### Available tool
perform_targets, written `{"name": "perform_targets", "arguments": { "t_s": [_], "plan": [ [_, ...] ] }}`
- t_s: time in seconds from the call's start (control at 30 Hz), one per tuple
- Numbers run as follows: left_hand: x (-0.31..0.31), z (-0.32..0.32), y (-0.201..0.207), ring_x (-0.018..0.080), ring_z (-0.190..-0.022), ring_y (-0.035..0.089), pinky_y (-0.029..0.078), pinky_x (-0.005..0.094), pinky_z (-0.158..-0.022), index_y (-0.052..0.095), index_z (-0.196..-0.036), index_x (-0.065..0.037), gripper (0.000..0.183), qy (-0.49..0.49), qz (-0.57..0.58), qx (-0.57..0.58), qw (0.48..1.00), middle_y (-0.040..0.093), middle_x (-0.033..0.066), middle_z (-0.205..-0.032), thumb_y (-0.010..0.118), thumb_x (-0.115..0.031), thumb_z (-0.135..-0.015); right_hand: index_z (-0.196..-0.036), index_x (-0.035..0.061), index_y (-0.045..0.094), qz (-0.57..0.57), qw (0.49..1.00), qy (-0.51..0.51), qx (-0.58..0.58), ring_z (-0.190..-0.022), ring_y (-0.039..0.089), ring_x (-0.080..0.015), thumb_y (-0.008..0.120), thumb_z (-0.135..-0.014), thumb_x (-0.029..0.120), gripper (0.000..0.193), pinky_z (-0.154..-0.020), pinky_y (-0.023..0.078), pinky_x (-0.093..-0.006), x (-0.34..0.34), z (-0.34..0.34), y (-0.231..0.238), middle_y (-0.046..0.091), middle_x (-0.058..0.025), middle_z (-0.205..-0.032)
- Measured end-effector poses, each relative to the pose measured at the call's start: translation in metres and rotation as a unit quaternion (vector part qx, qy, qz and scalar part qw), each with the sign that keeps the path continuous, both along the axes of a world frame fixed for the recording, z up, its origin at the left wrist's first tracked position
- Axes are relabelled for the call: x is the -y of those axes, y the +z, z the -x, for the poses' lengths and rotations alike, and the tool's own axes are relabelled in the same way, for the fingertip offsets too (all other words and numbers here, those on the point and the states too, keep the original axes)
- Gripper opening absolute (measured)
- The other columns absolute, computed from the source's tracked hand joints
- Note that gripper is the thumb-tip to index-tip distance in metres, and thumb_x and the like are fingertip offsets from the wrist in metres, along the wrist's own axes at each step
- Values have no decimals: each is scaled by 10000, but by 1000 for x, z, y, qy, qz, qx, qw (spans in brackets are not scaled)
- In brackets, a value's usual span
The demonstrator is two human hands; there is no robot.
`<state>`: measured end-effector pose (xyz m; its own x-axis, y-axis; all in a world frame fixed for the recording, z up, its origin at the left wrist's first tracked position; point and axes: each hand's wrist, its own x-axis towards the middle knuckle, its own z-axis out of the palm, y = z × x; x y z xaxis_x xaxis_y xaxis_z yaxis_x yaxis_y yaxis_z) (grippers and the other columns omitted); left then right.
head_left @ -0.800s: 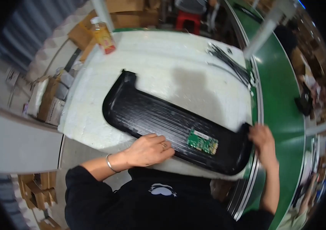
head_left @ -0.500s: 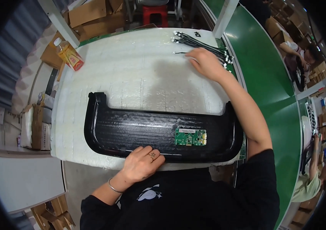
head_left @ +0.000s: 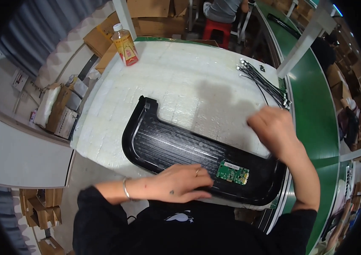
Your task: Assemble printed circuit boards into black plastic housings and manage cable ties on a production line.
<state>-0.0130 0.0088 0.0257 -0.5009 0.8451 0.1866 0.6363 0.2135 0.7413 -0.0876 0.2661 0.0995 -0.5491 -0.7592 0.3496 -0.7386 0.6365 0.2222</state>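
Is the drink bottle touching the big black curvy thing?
Apart. The head view shows plenty of white tabletop between the bottle and the curved black panel.

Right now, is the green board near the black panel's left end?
No: the green board lies toward the right on the black panel.

- At ten o'clock we see a grey-blue pleated curtain [head_left: 46, 40].
- At nine we have a pale, smooth panel [head_left: 23, 148].
- Toward eight we look down on grey floor [head_left: 89, 170] and stacked, open cardboard boxes [head_left: 40, 212].
- Near twelve we find more brown cartons [head_left: 155, 10].
- Around one we notice a red stool [head_left: 217, 30].
- At two we see a white post [head_left: 302, 44] and a thin blue light [head_left: 338, 8].
- At three we have a long green bench [head_left: 312, 112], its surface catching a soft glare.
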Motion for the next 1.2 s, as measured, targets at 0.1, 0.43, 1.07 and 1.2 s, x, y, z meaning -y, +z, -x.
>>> {"name": "perform_targets", "arguments": {
  "t_s": [0.1, 0.43, 1.07, 1.2],
  "plan": [
    [-19, 30, 13, 230, -723, 573, 468, 337, -618, 587, -962, -28, 260, -27, -49, 98, 994, 577, 97, -816, 572, -282, -907, -662, 73, 521, -22, 999, -9, 22, -613, 547, -175, 615, -588, 61, 120, -486, 418, -291, 2, -63, 18, 495, -25, -620],
    [-103, 83, -1, 253, -752, 602, 478, 348, -678, 557, -1067, 16, 371, -90, -36, 1, 995, 626, 152, -869, 553, -322, -914, -729, 33, 583, 167, 962, -200, -78, -627, 567, -286, 674, -646, -50, 149, -549, 446, -373, -79, -31, 13, 557, -107, -661],
    [-109, 62, -39, 64, -654, 569, 460, 221, -597, 610, -877, 10, 205, -71, 17, 392, 917, 645, 35, -745, 580, -189, -915, -723, 85, 562, 155, 969, -144, 125, -665, 547, -220, 711, -635, 71, 173, -536, 466, -351, -26, -106, -68, 522, -39, -705],
    [-114, 57, -39, 94, -634, 595, 468, 250, -590, 618, -833, 5, 193, -62, 44, 328, 942, 656, 50, -703, 599, -178, -890, -731, 72, 560, 75, 972, -172, 140, -678, 558, -205, 593, -666, 46, 77, -513, 473, -331, -24, -115, -73, 481, -49, -736]
  ]
}}
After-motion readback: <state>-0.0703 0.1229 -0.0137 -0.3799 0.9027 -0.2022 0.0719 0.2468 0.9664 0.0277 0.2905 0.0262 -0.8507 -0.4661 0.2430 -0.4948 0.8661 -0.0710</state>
